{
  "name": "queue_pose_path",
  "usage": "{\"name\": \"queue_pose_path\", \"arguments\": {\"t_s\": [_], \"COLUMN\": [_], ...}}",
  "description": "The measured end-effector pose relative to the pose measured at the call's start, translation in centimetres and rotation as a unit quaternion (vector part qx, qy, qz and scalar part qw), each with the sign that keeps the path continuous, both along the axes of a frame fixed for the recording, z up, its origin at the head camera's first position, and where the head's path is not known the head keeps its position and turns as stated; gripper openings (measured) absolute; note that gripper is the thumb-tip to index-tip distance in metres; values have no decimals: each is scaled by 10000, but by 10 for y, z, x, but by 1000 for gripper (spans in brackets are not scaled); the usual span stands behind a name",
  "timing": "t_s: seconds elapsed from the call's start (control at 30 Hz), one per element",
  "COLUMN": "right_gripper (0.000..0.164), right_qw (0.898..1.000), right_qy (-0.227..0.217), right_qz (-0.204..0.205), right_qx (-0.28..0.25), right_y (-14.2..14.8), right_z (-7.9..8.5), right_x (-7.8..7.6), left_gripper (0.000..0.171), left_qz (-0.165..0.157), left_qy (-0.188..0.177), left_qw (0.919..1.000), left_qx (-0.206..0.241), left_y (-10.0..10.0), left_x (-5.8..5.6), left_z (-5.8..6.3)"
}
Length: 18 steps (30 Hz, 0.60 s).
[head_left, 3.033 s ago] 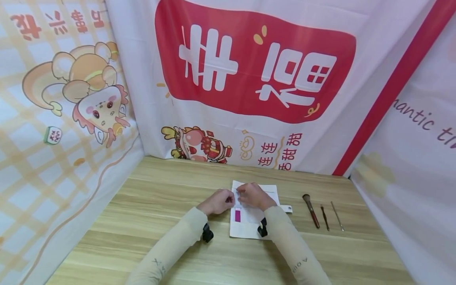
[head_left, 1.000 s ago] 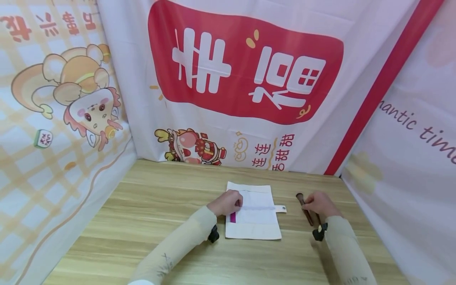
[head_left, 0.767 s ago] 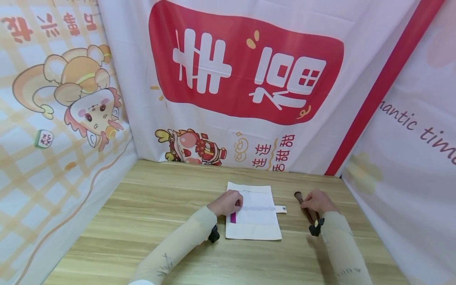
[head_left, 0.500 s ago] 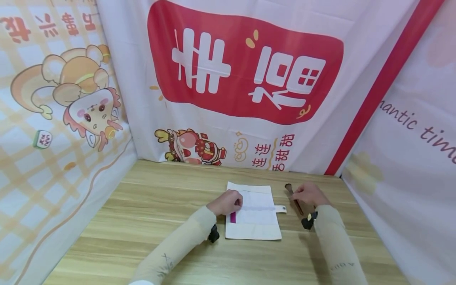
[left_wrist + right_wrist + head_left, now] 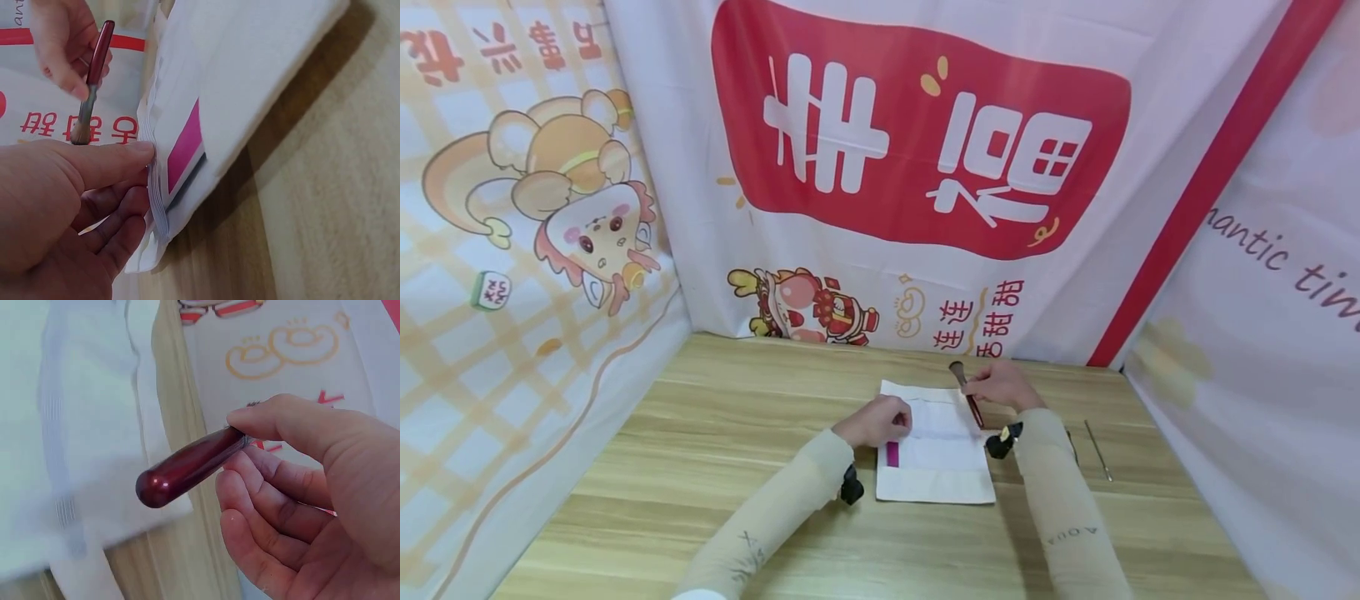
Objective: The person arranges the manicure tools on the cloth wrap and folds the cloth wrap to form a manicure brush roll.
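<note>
A makeup brush with a glossy dark red handle is pinched between the thumb and fingers of my right hand, over the right edge of a white fabric brush roll. In the left wrist view its bristles point away from the roll. My left hand is at the roll's left side, where thumb and fingers pinch a pale elastic band that crosses the middle. Beside that hand a magenta strip shows on the roll, which lies spread out on the table.
On the wooden table, right of my right forearm, lies a thin metal tool. A dark slim tool is partly hidden by the sleeve. Printed cloth walls close off the back and both sides.
My right hand left the roll, picked up the makeup brush from the right and carried it left to the roll's edge. My left hand moved slightly right onto the band and then stayed.
</note>
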State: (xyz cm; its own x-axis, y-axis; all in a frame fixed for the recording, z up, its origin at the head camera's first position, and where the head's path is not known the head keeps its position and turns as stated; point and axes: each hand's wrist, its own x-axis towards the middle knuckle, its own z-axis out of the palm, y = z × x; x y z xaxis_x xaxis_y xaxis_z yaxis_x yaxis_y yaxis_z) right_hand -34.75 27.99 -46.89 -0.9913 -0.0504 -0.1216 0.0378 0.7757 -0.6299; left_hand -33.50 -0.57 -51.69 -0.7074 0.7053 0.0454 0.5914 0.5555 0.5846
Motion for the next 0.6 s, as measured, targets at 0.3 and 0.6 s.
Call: {"name": "queue_pose_path", "arguments": {"t_s": [0.3,0.6], "right_gripper": [25,16], "right_qw": [9976,9923], "right_qy": [53,459], "right_qz": [-286,-622], "right_qx": [-628,-970], "right_y": [-58,-97], "right_z": [-1,-17], "right_x": [-8,-14], "left_gripper": [12,13], "left_qz": [-17,47], "left_qy": [-211,-260], "left_qw": [9998,9996], "left_qx": [56,114], "left_y": [-2,-6], "left_x": [-3,-3], "left_z": [1,0]}}
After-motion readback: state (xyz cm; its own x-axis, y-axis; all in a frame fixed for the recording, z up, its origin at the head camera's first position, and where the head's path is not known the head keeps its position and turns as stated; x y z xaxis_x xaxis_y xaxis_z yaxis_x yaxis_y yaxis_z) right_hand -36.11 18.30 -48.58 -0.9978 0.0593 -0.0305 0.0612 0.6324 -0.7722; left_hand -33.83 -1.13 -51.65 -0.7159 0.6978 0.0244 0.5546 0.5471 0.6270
